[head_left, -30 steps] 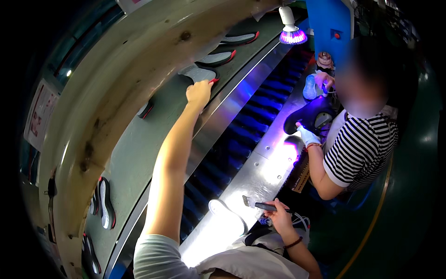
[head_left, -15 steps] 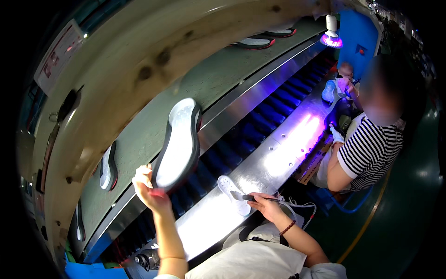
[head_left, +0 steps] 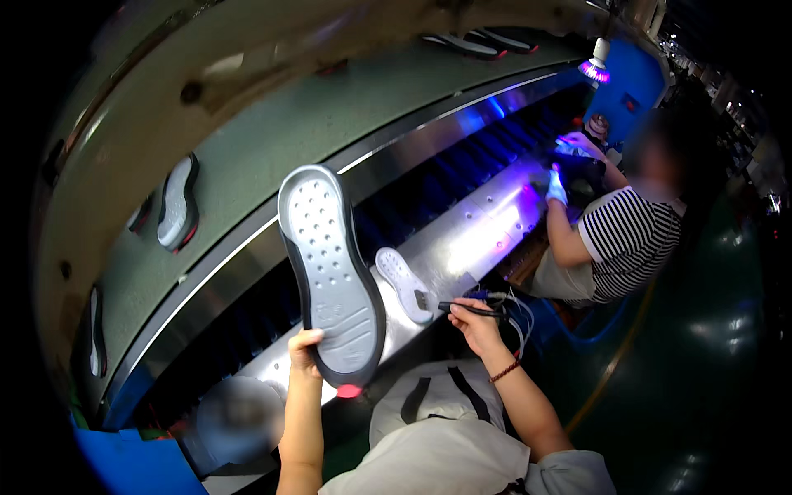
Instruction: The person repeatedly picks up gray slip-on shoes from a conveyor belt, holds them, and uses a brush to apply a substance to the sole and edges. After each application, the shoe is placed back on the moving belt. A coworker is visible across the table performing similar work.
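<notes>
My left hand (head_left: 304, 353) grips a large shoe sole (head_left: 328, 272) by its lower end, thumb on the upper face. The sole is grey inside with a dark rim, rows of dimples and a pink-red tip, and stands raised above the metal ledge. In my right hand (head_left: 478, 326) is a slim black-handled brush (head_left: 462, 308), pinched between thumb and fingers. Its pale end blurs over a small white sole-shaped piece (head_left: 398, 276) with holes, lying on the ledge; whether they touch I cannot tell.
A green conveyor belt (head_left: 239, 157) carries several soles, one a grey sole (head_left: 176, 206). The steel ledge (head_left: 462, 231) runs toward a co-worker in a striped shirt (head_left: 631, 239), under a purple-lit lamp (head_left: 596, 64). White cables (head_left: 521, 318) lie beside my right hand.
My left hand has brought the sole off the belt side, nearer to me and over the ledge. The right hand shifted slightly up, still holding the brush. The co-worker's hands moved.
</notes>
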The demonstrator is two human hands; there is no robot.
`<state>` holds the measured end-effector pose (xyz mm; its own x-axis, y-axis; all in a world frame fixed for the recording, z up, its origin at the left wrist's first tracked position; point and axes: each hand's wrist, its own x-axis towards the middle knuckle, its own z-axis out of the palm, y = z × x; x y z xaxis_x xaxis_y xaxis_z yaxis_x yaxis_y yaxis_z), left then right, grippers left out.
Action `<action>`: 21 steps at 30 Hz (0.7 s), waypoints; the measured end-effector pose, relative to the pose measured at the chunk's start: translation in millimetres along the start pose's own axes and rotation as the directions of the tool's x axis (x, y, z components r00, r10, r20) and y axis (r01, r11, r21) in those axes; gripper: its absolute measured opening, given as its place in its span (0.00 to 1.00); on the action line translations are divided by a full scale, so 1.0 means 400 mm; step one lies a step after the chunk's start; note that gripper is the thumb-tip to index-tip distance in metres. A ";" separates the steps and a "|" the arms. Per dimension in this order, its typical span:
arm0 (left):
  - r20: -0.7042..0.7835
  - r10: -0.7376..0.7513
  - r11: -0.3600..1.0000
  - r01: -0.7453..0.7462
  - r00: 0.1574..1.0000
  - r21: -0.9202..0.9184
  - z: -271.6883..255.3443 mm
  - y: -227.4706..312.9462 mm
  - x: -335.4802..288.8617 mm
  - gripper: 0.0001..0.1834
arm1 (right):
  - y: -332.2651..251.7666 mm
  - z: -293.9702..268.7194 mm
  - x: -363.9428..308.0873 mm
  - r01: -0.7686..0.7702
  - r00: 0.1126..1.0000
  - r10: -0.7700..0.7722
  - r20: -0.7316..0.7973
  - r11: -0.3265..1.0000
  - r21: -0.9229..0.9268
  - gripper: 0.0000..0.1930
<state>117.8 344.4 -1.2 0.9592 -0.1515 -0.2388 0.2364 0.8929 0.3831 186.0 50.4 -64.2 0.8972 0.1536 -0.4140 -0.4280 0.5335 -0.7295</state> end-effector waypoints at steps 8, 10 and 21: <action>0.134 0.254 0.967 -0.253 0.958 -0.025 0.006 -0.074 -0.137 0.48 | -0.065 0.041 -0.072 0.094 0.991 -0.087 0.101 0.993 -0.066 0.06; 0.136 0.263 0.948 -0.282 0.955 0.146 0.062 -0.051 -0.118 0.56 | -0.093 0.077 -0.081 0.117 0.970 -0.104 0.221 0.992 -0.048 0.07; -0.014 0.272 0.962 -0.273 0.962 -0.013 0.044 -0.143 -0.016 0.48 | -0.112 0.325 -0.070 0.101 0.815 0.051 0.577 0.968 -0.229 0.09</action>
<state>100.8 286.9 -5.7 0.9850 0.1035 -0.1380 -0.0361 0.9060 0.4218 194.0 130.2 50.8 0.7719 0.6328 -0.0606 -0.3487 0.3417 -0.8727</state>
